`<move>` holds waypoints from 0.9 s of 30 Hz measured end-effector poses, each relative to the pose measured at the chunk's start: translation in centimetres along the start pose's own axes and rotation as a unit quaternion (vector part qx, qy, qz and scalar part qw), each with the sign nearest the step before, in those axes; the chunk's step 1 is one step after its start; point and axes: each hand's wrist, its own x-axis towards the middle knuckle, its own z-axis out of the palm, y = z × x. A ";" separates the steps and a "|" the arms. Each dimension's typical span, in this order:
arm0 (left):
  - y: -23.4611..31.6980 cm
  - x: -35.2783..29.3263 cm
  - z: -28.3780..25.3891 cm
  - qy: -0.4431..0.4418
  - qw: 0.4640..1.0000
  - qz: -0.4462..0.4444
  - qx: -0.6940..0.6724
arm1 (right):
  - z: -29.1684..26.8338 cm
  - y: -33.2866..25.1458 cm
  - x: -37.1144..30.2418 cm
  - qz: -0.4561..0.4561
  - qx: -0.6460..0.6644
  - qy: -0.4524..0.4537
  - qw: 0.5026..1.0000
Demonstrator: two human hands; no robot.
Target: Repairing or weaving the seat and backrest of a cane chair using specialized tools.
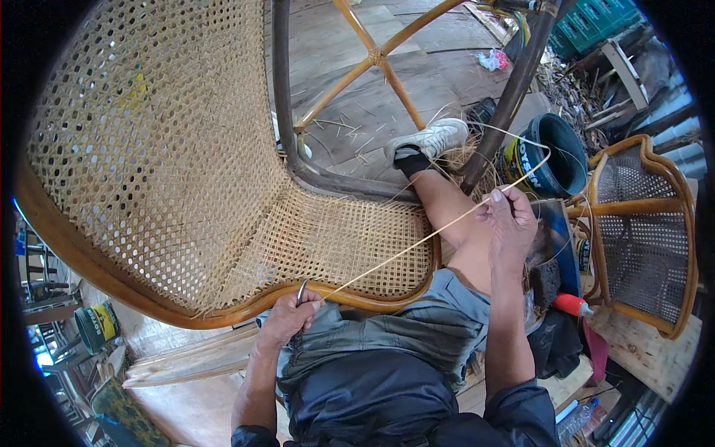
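Observation:
A thin, pale cane strand (417, 243) is stretched at a slant between my two hands. My left hand (287, 320) is closed on its lower end beside the chair rim, and a curved, shiny metal piece (302, 292) sticks up from the same fist; its kind is not clear. My right hand (511, 222) pinches the strand higher up, over my knee. Past those fingers the strand bends back toward the far side. Across my lap lies a rattan chair with a woven cane panel (342, 238) and a brown wooden rim (372, 304); loose cane ends lie on the weave.
Dark bars (281, 89) and crossed rattan legs (377, 56) rise beyond the panel. At the right stand a dark bucket (555, 160), another cane-woven chair (640, 223) and a red bottle (572, 304). Cane scraps litter the floor near my shoe (436, 138). Another bucket (95, 329) sits far left.

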 end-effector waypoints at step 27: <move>7.8 11.1 8.5 0.065 0.865 0.196 0.458 | 6.0 9.0 1.3 0.031 -0.498 -0.489 0.715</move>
